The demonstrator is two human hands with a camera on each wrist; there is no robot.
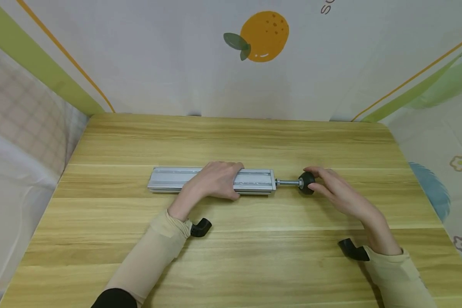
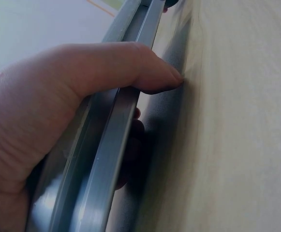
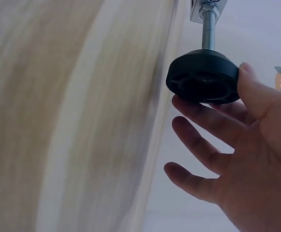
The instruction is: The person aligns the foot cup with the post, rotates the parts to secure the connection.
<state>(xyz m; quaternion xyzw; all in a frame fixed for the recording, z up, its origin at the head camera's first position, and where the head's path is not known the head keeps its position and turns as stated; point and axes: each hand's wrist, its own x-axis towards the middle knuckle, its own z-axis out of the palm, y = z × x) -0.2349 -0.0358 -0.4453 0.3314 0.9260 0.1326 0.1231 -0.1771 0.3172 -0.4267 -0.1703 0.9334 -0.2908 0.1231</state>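
Observation:
A silver aluminium profile [image 1: 254,181] lies crosswise over the wooden table in the head view. My left hand [image 1: 218,179] grips it across the middle, thumb on the near side and fingers over the far side. The left wrist view shows the thumb [image 2: 125,67] bent over the grooved edge, with a dark shadow under the profile. From its right end a threaded rod [image 1: 288,182] sticks out, carrying a round black levelling foot [image 1: 306,184]. My right hand [image 1: 340,194] pinches this foot between thumb and fingers; its other fingers [image 3: 193,181] are spread apart in the right wrist view.
The wood-grain table [image 1: 254,256] stretches around the hands. Behind it hangs a white cloth [image 1: 158,64] with an orange fruit print [image 1: 265,36]. Black curved pieces [image 1: 201,227] stick out from both sleeve cuffs.

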